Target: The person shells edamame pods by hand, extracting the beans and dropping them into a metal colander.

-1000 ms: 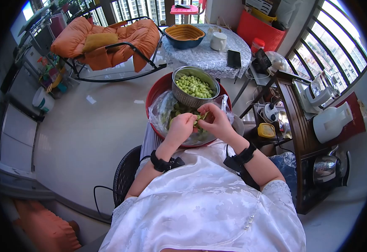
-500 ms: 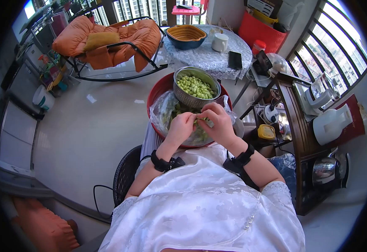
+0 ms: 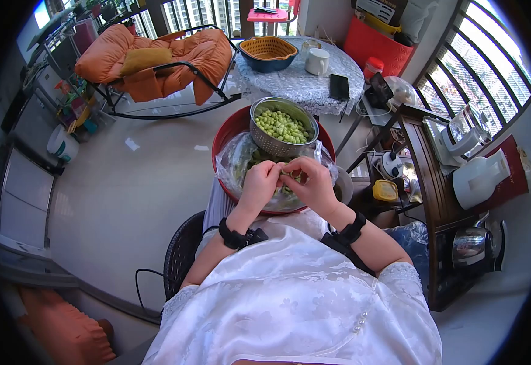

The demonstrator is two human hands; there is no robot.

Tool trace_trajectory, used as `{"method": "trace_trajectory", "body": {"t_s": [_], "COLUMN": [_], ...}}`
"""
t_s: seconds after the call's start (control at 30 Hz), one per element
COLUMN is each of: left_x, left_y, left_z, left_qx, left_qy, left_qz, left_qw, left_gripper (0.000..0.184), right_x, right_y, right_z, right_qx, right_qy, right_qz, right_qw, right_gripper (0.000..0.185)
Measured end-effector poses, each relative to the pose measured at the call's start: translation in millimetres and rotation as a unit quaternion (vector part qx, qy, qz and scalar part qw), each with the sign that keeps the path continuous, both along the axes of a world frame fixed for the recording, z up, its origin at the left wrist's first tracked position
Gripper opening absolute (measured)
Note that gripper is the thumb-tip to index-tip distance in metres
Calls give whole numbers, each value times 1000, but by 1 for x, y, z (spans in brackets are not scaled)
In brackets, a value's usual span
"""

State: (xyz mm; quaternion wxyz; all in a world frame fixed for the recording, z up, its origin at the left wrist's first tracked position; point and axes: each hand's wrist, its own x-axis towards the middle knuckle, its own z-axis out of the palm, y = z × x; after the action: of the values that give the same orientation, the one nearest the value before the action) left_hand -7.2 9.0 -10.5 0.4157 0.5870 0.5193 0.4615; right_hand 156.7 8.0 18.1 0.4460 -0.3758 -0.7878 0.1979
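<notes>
My left hand and my right hand meet over a red basin, fingertips pinched together on a small green bean pod. The fingers partly hide the pod. Below them, a clear plastic bag lines the basin and has more green pods in it. A perforated metal colander rests at the basin's far side, holding many shelled green beans. Partly behind my right hand, a greyish bowl shows at the basin's right edge.
Beyond the basin stands a lace-covered round table with a basket, a white mug and a phone. An orange rocking chair is at the far left. A dark wooden shelf stands close on my right.
My right hand's fingers have curled down and in toward the left fingertips around the pod. My left hand has barely shifted. The colander and basin are where they were.
</notes>
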Motion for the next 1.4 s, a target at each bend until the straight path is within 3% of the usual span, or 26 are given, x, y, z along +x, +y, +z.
{"method": "trace_trajectory", "body": {"t_s": [0.07, 0.17, 0.4, 0.57, 0.67, 0.87, 1.0, 1.1, 1.17, 1.23, 1.3, 1.4], "left_x": [-1, 0, 1, -1, 0, -1, -1, 2, 2, 4, 5, 7], "left_y": [1, 3, 4, 2, 1, 0, 1, -2, -4, -5, -5, -4], "left_z": [-1, -5, -7, -2, 0, 2, -4, 5, 6, 9, 9, 9], "left_qx": [-5, 14, 32, 16, -36, -32, -3, -27, 38, 52, 64, 78], "left_qy": [20, 40, 72, 57, 49, 41, 54, 43, 31, 15, 1, -66], "left_qz": [8, 33, 65, 66, 29, 23, 20, -21, -45, -48, -50, -60], "left_qw": [1000, 999, 995, 996, 998, 998, 998, 998, 998, 997, 997, 993], "left_gripper": [30, 38, 37, 35, 35, 32, 29, 23, 19, 21, 24, 24], "right_x": [0, -3, 1, 13, 20, 19, 24, 26, 26, 30, 34, 43], "right_y": [0, -1, 5, 42, 69, 91, 61, 27, 12, 11, 12, 18], "right_z": [-5, -4, -4, 10, 22, 10, 24, 43, 43, 37, 31, 29], "right_qx": [-113, -163, -173, -146, -110, -119, -112, -110, -89, -109, -215, -212], "right_qy": [64, 99, 113, 202, 148, 114, 84, 1, -65, -66, 4, 44], "right_qz": [-3, 2, 26, -25, -59, -31, -44, 15, 55, 67, 78, 32], "right_qw": [992, 982, 978, 968, 981, 986, 989, 994, 992, 990, 973, 976], "right_gripper": [19, 18, 17, 14, 15, 25, 23, 23, 24, 22, 19, 18]}}
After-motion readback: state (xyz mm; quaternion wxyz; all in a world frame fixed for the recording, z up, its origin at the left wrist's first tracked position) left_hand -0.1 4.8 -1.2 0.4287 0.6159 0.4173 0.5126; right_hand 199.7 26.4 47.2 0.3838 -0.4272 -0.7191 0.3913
